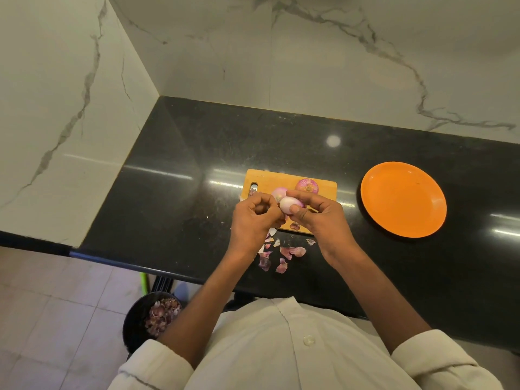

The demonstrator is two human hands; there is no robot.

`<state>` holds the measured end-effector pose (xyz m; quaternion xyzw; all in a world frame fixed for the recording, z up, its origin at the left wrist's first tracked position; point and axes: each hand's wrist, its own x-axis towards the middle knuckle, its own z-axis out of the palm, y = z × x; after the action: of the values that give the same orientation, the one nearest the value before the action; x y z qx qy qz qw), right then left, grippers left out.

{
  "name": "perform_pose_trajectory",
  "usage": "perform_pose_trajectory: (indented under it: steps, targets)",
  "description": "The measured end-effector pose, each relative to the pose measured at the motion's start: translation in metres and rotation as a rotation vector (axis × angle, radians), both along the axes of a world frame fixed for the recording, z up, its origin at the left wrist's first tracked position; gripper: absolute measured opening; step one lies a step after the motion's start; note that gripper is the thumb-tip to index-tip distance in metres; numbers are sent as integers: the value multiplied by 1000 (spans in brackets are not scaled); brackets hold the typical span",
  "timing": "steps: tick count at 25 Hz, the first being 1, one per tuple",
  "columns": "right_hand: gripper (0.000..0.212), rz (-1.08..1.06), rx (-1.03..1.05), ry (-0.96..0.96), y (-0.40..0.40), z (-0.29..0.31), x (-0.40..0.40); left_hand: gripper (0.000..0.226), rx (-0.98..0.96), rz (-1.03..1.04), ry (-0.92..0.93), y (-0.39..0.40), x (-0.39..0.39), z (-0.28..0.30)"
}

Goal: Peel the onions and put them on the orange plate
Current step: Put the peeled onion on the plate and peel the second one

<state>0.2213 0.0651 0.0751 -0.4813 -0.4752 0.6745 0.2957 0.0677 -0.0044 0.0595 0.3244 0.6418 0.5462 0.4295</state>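
A pale, mostly peeled onion (287, 205) is gripped in my right hand (318, 218) just above the wooden cutting board (284, 178). My left hand (253, 218) pinches at the onion's left side, fingers curled against it. Two more onions lie on the board: a pinkish one (278, 192) right behind my fingers and a redder one (308, 186) further right. The orange plate (403, 199) sits to the right of the board with nothing on it.
Several loose purple onion skins (284, 254) litter the black countertop (183, 192) near its front edge. A black bin (135, 319) holding peels stands on the floor below left. Marble walls close off the back and left.
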Motion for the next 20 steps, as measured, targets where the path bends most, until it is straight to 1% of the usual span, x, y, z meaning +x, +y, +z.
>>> perform_pose_trajectory:
  steps: [2, 3, 4, 6, 8, 10, 12, 14, 16, 18, 20]
  targets:
    - [36, -60, -245, 231, 1, -2, 2, 10, -18, 25, -127, 5, 6, 1]
    - [38, -74, -344, 312, 1, -3, 3, 13, -43, 38, -184, 7, 9, 2]
    - [39, -80, -399, 345, 2, -4, 4, 15, -73, 44, -242, 8, 12, 2]
    - [37, -117, -444, 367, 5, -5, 7, 20, -130, 37, -340, 11, 17, 0]
    - [34, -219, -446, 359, 10, -7, 17, 29, -161, 0, -335, 15, 24, -5]
    - [35, -323, -385, 268, 16, -12, 29, 33, -170, -61, -202, 24, 32, -12]
    - [36, -412, -258, 82, 24, -22, 47, 25, -144, -151, -18, 35, 44, -19]
    - [38, -509, -132, -77, 35, -35, 71, 15, -105, -246, 96, 50, 60, -24]
    - [35, -587, -24, -233, 50, -47, 96, 14, -69, -328, 202, 69, 77, -24]
    - [29, -601, 95, -463, 66, -54, 116, 13, -57, -374, 314, 87, 94, -23]
    - [28, -579, 174, -616, 81, -61, 129, 17, -58, -395, 452, 97, 107, -29]
